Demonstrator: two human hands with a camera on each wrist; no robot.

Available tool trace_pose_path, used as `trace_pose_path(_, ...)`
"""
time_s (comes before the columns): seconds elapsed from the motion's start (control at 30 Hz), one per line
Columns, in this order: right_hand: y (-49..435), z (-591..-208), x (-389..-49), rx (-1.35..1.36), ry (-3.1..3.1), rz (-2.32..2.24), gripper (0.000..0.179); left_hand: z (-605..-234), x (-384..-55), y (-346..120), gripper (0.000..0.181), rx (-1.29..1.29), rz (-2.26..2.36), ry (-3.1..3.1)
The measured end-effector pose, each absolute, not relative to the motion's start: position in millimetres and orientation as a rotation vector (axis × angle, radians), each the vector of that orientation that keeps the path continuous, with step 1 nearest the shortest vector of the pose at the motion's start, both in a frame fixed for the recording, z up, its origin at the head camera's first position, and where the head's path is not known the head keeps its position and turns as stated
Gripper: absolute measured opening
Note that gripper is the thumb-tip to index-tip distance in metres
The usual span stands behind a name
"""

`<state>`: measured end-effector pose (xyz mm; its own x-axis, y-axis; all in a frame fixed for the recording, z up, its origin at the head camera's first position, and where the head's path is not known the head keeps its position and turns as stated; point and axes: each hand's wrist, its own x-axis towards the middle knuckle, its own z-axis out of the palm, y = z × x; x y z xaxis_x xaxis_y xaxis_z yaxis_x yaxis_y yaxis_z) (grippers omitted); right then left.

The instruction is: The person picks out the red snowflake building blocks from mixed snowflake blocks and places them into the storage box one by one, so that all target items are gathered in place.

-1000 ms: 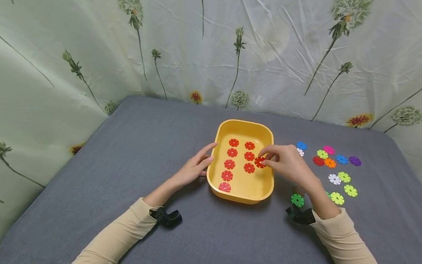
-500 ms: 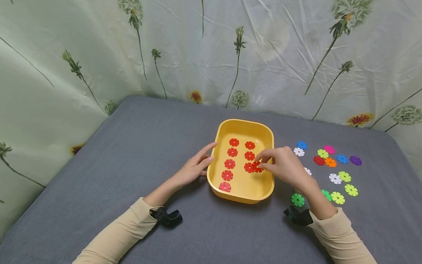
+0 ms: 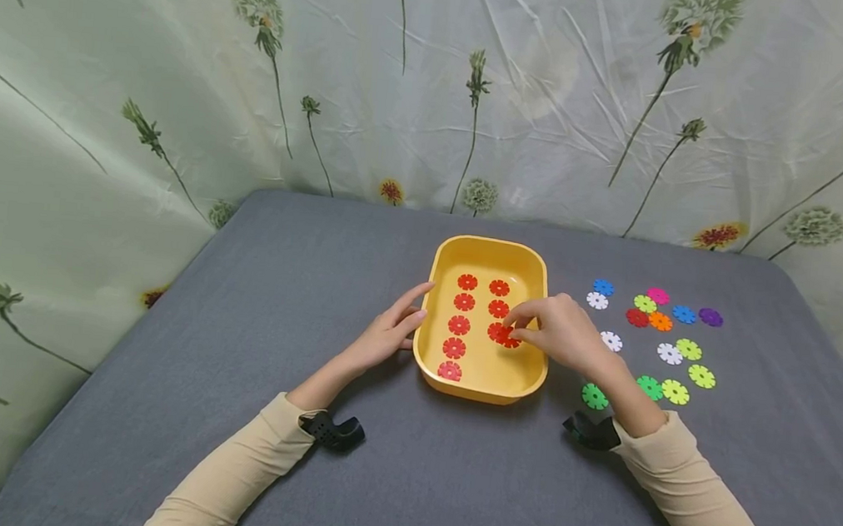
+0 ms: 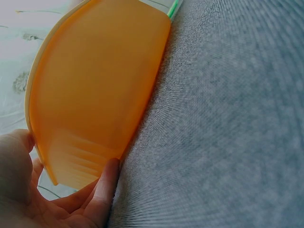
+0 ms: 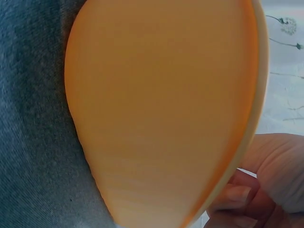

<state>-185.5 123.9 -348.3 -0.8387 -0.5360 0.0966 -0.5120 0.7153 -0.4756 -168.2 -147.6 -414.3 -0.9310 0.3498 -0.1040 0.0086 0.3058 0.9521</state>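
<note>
A yellow plastic basin (image 3: 474, 389) stands on the grey cloth, with red snowflake discs (image 3: 459, 325) lying in a left column and a shorter right column. My right hand (image 3: 566, 330) reaches over the right rim and pinches a red snowflake disc (image 3: 511, 341) low inside. That disc overlaps the lowest one of the right column; in the right wrist view the basin wall (image 5: 161, 104) hides it. At the left side, my left hand (image 3: 377, 338) touches the rim and outer wall with extended fingers. The left wrist view shows its fingers (image 4: 105, 190) against the wall.
Loose snowflake discs in several colours lie right of the basin, among them a purple one (image 3: 710, 317), an orange one (image 3: 660, 321) and a green one (image 3: 594, 396). A dandelion-print curtain (image 3: 407, 86) hangs behind the grey table surface (image 3: 318, 237).
My right hand has moved left and down inside the basin, carrying the red snowflake disc to the lowest disc of the right column. The left hand has stayed at the basin's side.
</note>
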Motion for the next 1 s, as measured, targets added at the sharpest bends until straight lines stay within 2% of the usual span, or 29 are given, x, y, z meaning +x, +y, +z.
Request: trace_pose_path(1.0,103.1,-352.2,-186.6,-1.159,2.764,-0.391,0.008,-414.3,-167.7,-147.4,0.049,0.317,1.666,2.308)
